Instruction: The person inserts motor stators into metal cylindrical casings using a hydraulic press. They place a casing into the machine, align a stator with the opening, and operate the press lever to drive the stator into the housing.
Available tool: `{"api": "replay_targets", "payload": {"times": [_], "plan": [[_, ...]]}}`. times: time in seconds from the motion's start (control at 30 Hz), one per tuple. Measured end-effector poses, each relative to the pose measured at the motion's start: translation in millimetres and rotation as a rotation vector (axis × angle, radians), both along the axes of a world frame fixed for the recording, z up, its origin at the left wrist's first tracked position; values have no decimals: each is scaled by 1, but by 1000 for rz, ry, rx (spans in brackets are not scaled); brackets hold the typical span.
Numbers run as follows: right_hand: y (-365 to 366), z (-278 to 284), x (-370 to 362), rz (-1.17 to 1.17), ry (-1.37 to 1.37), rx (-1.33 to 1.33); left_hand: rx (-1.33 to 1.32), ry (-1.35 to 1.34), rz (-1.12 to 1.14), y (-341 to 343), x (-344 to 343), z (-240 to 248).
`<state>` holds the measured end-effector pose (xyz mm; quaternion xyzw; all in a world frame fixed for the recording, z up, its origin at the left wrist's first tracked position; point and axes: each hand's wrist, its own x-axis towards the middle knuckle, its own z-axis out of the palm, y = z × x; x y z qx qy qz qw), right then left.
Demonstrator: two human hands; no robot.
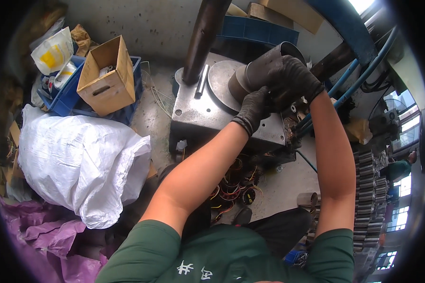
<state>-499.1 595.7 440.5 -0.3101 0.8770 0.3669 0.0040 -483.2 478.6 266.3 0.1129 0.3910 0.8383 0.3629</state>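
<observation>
A dark grey metal cylinder (pixel 262 70) stands on the round steel plate (pixel 218 75) of a press, with its hollow upper end toward me. My right hand (pixel 301 78), in a black glove, is wrapped over the near right side of the cylinder by its upper rim. Lower down, my left hand (pixel 255 111), also gloved in black, is closed beside the cylinder. Its fingertips are hidden, and what they hold does not show. A short shiny metal bar (pixel 202 81) lies on the press bed (pixel 193 111) to the left of the round plate.
Thick dark columns (pixel 200 40) rise from the press bed. At left are a cardboard box (pixel 106 80) in a blue crate and a white sack (pixel 80 160). Wired coils (pixel 231 191) lie below the bed. Stacked metal cylinders (pixel 367 203) stand at right, near another person (pixel 401 169).
</observation>
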Motion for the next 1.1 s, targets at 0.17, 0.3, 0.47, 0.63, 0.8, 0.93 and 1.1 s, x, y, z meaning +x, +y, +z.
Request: {"api": "replay_targets", "payload": {"times": [0.17, 0.3, 0.47, 0.63, 0.8, 0.93, 1.1], "plan": [[-23, 3, -47, 66, 286, 683, -280, 219, 475, -44, -3, 19], [-30, 7, -61, -469, -12, -892, -294, 227, 500, -70, -16, 10], [-57, -31, 6, 183, 782, -1432, -268, 186, 567, -92, -18, 13], [-59, -184, 151, -134, -59, -1559, -46, 193, 583, -103, -3, 12], [-64, -350, 238, -678, -432, -978, -30, 277, 441, -90, 44, 42], [-63, -404, 248, -661, -454, -940, -252, 532, 475, -78, 38, 32], [-48, -377, 247, -618, -256, -1292, -233, 444, 403, -76, 46, 29]]}}
